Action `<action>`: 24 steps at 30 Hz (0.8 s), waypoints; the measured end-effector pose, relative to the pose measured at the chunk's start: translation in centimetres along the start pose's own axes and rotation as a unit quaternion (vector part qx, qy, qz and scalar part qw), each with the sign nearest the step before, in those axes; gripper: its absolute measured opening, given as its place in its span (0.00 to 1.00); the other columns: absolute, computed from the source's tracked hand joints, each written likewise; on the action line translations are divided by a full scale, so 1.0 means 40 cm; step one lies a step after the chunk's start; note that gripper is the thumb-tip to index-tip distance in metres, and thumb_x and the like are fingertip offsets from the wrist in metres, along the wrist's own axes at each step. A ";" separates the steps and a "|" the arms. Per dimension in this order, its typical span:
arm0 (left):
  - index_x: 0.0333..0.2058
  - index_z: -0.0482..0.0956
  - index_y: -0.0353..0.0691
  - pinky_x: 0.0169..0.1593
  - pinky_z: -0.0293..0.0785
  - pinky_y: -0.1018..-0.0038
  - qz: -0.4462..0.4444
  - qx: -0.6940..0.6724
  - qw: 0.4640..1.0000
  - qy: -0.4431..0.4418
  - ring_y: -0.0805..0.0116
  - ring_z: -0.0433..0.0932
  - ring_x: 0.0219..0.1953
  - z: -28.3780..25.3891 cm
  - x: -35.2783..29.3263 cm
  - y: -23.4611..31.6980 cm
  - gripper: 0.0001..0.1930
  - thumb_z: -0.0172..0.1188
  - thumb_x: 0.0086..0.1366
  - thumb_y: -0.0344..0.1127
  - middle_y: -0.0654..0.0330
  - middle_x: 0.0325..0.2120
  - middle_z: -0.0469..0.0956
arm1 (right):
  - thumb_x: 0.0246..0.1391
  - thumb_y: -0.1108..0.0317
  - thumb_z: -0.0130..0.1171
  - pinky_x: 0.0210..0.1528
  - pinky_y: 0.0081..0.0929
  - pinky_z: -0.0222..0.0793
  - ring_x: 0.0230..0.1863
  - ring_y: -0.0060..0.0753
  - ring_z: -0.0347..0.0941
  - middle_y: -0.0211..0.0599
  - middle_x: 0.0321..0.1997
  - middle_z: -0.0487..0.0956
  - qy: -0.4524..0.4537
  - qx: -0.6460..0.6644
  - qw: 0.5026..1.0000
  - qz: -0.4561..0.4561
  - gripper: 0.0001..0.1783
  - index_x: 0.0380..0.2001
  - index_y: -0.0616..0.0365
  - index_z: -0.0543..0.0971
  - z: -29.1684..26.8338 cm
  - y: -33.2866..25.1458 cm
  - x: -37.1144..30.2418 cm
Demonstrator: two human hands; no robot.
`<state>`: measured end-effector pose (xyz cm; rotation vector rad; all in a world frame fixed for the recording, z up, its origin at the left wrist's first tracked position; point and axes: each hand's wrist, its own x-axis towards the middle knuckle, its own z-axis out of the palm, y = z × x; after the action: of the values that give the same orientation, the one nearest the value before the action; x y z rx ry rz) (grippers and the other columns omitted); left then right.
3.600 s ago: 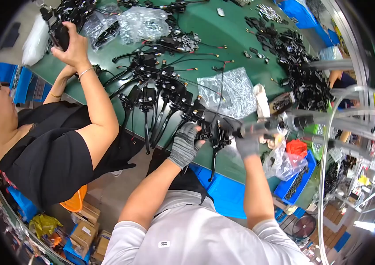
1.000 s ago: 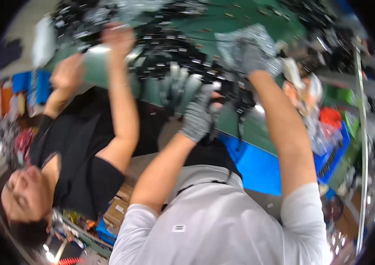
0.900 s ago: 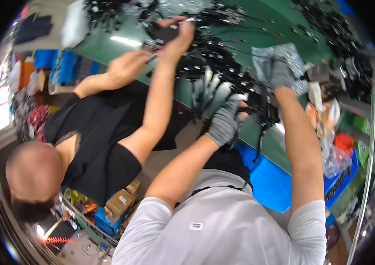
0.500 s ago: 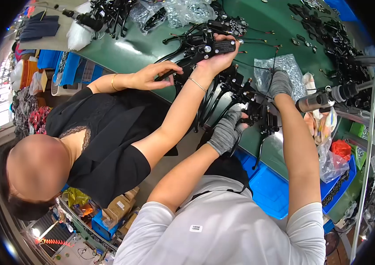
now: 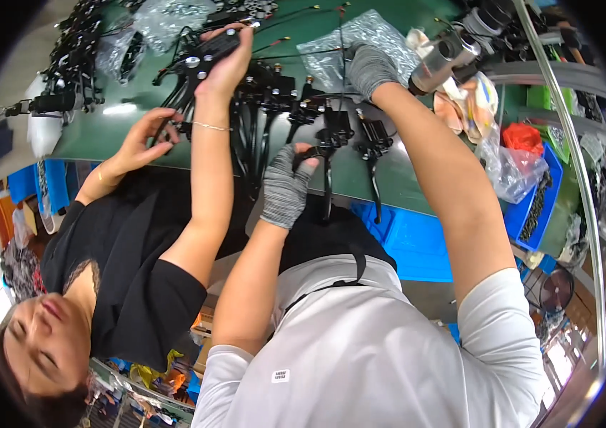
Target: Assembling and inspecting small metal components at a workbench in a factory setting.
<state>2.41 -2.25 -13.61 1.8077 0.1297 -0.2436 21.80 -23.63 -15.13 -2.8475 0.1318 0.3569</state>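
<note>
My left hand [image 5: 287, 187], in a grey fingerless-tip glove, is closed at the side of a black brake lever assembly [image 5: 337, 131] whose lever hangs over the table's front edge. My right hand [image 5: 372, 70], gloved alike, reaches farther over the bench beside a clear plastic bag [image 5: 317, 58]. Its curled fingers are at a thin black cable [image 5: 341, 78] that runs up from the assembly; their tips are mostly hidden. A second brake lever assembly [image 5: 373, 137] lies just to the right, and several more stand in a row to the left.
At my left a co-worker in black holds a brake lever with a rectangular reservoir [image 5: 219, 47]. A power screwdriver [image 5: 445, 63] hangs at right, near pale cloth gloves [image 5: 465, 103]. Blue bins [image 5: 417, 246] sit below the green bench [image 5: 142, 132].
My view has swung to the right, so the bench and parts appear farther left. Both my hands stay near the same assembly and cable. The co-worker still holds the brake lever.
</note>
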 end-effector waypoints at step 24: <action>0.42 0.81 0.42 0.42 0.75 0.63 0.196 0.146 0.969 -0.044 0.53 0.77 0.38 0.093 0.112 -0.004 0.16 0.70 0.52 0.30 0.55 0.38 0.75 | 0.53 0.64 0.66 0.41 0.25 0.75 0.34 0.22 0.78 0.35 0.32 0.83 -0.149 0.376 0.914 -0.037 0.15 0.42 0.60 0.82 -0.098 0.073 -0.305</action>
<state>6.38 -5.99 -15.67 2.0657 -0.3425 -0.0613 10.57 -26.80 -9.12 -2.0051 0.0758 0.5712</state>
